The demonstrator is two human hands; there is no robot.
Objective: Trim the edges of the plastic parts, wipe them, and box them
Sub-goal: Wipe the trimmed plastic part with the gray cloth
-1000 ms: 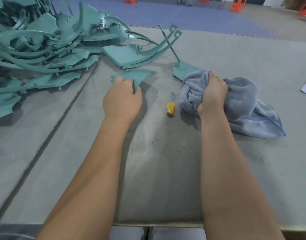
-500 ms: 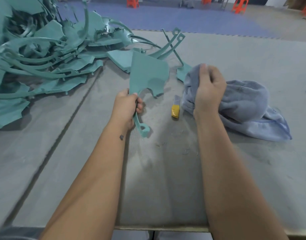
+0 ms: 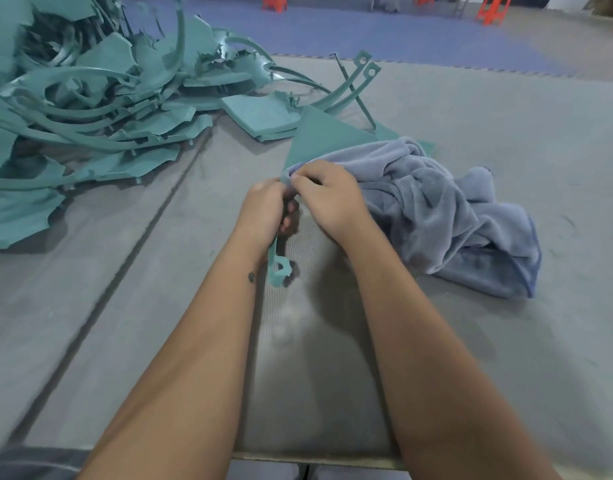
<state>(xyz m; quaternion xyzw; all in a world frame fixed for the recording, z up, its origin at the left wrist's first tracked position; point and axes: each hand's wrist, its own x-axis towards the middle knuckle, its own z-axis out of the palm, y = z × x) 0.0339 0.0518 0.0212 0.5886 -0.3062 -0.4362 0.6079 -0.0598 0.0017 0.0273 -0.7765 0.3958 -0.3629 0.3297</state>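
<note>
Wiping now, by the look of it — best done by keeping the cloth [image 3: 436, 209] bunched under the fingers and drawing it along the flat face toward the edge, while the other hand steadies the stem so the piece does not flex or twist.

Nearest, at about 6 o'clock of the hands, a ringed end of the plastic part [image 3: 327, 138] hanging just above the grey table [image 3: 506, 358]. Above that, left hand [image 3: 267, 209] curled around the part's narrow stem, gripping it upright. Touching it at 3 o'clock, right hand [image 3: 327, 199] pinching a fold of the cloth against the lower corner of the part's triangular blade, which rises toward 12 o'clock from both hands. Rest of the cloth heaped at 3 to 4 o'clock of the right hand, lying on the table.

Farther off, at 10 to 11 o'clock, pile of plastic parts [image 3: 90, 109] well apart from the hands — untrimmed flash visible on many edges. No box in sight, so boxing judged not yet begun.
</note>
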